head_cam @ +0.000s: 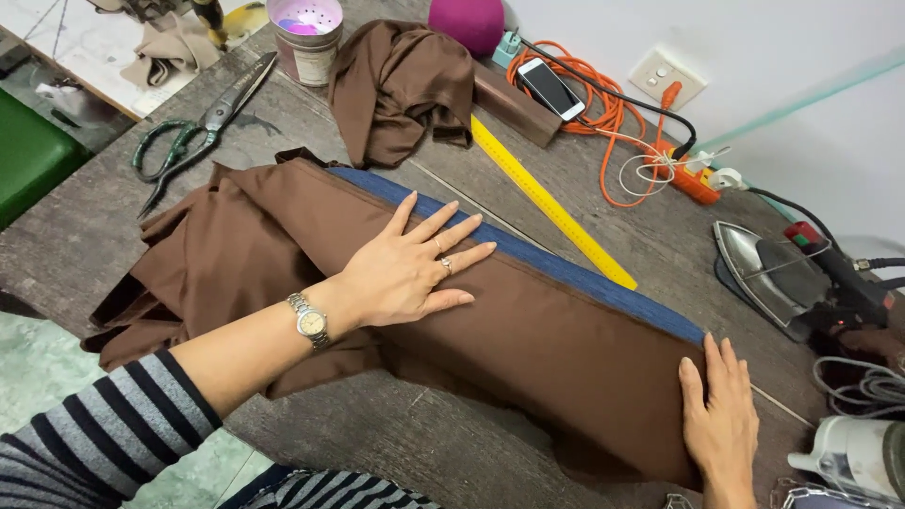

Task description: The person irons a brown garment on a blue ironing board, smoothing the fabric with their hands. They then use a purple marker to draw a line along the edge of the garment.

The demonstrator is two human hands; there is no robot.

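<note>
A long piece of brown fabric (547, 349) lies across a dark wooden table (405, 443), draped over a blue padded board (575, 273) whose far edge shows. My left hand (410, 264) rests flat on the fabric near its middle, fingers spread, with a ring and a wristwatch. My right hand (721, 415) presses flat on the fabric's right end, fingers together. Neither hand grips anything.
A yellow ruler (551, 203) lies beyond the board. Large scissors (203, 127), a tin (306, 38), a crumpled brown cloth (401, 90), a phone (551, 90), an orange extension cord (613, 123) and an iron (778, 273) surround the work.
</note>
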